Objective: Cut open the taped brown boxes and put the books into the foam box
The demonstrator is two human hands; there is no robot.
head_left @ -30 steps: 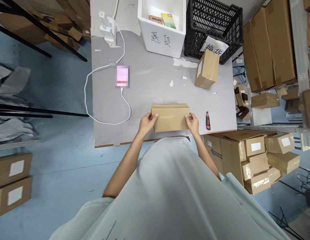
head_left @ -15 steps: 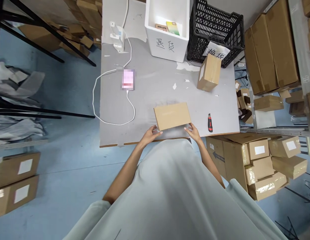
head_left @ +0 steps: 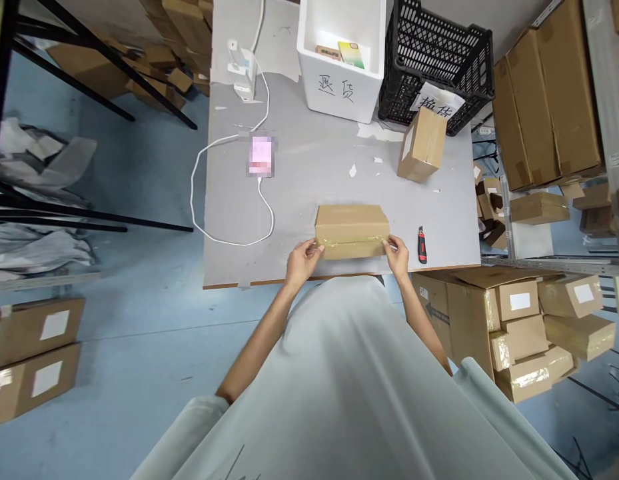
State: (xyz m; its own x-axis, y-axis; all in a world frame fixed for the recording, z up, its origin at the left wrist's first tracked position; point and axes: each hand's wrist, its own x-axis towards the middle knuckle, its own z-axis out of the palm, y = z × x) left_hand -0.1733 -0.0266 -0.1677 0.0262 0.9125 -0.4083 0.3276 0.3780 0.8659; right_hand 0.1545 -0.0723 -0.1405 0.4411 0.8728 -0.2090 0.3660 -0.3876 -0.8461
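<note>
Between my two hands is a long brown cardboard box (head_left: 352, 220) near the front edge of the grey table (head_left: 309, 170). Clear tape runs along a seam on the side facing me. My left hand (head_left: 302, 259) is closed on the box's left end, thumb in front. At the right end my right hand (head_left: 397, 255) grips the corner with thumb and fingers. A red and black box cutter (head_left: 422, 245) lies just right of my right hand.
A second taped box (head_left: 422, 145) stands in front of a black crate (head_left: 439, 60). Left of the crate is a white bin (head_left: 343, 87) holding small packets. A charging cable (head_left: 193, 175) loops over the left table edge from a pixelated device (head_left: 261, 156). Cartons (head_left: 519, 300) pile up at right.
The box has been turned in my hands, so its taped seam now shows towards me and its edges lie straighter. Both hands have closed on its ends.
</note>
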